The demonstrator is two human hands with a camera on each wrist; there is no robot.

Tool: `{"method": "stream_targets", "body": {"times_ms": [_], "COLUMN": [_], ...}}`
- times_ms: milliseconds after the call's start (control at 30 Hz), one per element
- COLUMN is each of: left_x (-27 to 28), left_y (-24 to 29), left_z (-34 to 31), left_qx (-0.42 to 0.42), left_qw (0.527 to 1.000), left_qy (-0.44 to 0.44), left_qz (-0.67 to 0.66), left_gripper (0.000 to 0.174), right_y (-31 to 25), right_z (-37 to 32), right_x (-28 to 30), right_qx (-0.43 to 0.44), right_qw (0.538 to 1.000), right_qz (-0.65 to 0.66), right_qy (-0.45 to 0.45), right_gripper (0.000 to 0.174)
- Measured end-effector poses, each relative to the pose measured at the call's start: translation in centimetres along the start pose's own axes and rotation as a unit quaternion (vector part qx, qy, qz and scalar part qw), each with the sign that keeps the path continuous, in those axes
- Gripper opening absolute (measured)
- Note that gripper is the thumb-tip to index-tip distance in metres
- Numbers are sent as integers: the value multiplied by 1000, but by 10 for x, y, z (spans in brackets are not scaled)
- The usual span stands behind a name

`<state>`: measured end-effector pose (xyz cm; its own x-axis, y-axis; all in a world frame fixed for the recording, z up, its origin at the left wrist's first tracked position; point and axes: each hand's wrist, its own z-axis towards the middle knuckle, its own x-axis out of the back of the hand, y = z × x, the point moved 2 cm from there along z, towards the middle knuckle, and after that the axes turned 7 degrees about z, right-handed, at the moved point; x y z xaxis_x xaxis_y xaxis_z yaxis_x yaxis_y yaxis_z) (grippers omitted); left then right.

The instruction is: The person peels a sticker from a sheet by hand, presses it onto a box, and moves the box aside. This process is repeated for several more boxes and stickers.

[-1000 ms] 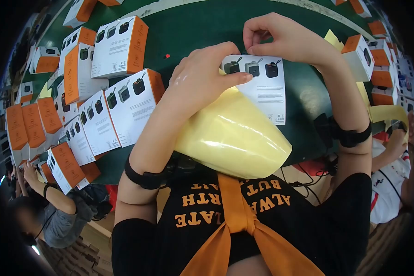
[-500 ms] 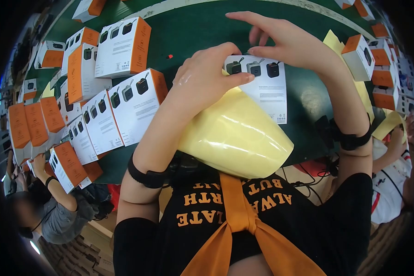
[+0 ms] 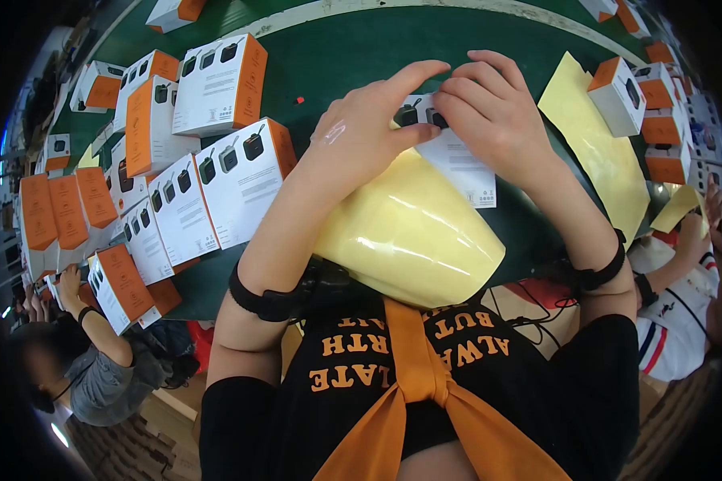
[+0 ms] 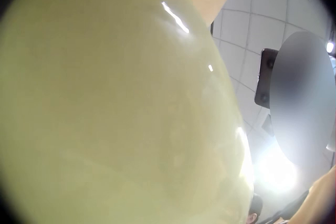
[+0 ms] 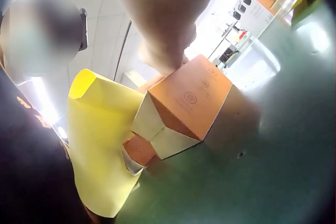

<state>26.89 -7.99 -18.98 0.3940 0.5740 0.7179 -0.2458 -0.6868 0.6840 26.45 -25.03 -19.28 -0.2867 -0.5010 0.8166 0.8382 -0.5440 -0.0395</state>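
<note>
My left hand (image 3: 357,132) grips a curled, glossy yellow sheet (image 3: 413,232), which bulges out from under the palm towards my body. Its thumb lies across a white-and-orange speaker box (image 3: 461,164) with printed pictures on its face, and its index finger reaches past the box's far edge. From the other side, my right hand (image 3: 493,116) rests its bent fingers on the top of that box, covering part of the pictures. In the right wrist view the box's orange side (image 5: 191,98) faces the camera beside the sheet (image 5: 100,150). The same sheet (image 4: 121,103) fills most of the left wrist view.
Several similar boxes (image 3: 241,184) stand to the left on the green table (image 3: 329,48), and more boxes (image 3: 618,96) to the right. A flat yellow sheet (image 3: 598,144) lies beside my right forearm. Other people (image 3: 108,377) sit at both sides.
My right hand has come down and inward from above the box's far edge to its top. My left index finger has straightened. The box and held sheet stay nearly in place.
</note>
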Motion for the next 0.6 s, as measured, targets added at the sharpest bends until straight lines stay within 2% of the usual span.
{"method": "stream_targets", "body": {"times_ms": [200, 300, 367, 433, 467, 533, 567, 600], "left_x": [-1, -5, -2, -3, -4, -4, 0, 7], "left_y": [-6, -13, -10, -18, -20, -18, -16, -10], "left_z": [4, 4, 2, 7, 8, 6, 5, -1], "left_qx": [-17, -43, 1, 6, 10, 29, 51, 46], "left_qw": [1000, 998, 999, 999, 999, 996, 993, 993], "left_qy": [-5, 30, 20, 7, -9, -21, -30, -16], "left_qz": [9, 39, 46, 47, 48, 77, 105, 112], "left_gripper": [50, 45, 46, 50, 54, 54, 54, 54], "right_y": [-4, -9, -13, -10, -7, 4, 6, 4], "right_z": [0, -7, -7, -4, -8, -17, -16, -12], "right_x": [1, 7, 10, 13, 13, 9, 15, 23], "right_qx": [6, 4, 5, -78, -76, -67, -60, -74], "right_qw": [1000, 1000, 999, 993, 993, 990, 992, 988], "right_qz": [-19, 14, 40, 90, 87, 69, 62, 67], "right_qy": [-3, -9, -22, 15, 16, -101, -96, -119], "right_gripper": [15, 17, 19, 23, 23, 35, 35, 48]}}
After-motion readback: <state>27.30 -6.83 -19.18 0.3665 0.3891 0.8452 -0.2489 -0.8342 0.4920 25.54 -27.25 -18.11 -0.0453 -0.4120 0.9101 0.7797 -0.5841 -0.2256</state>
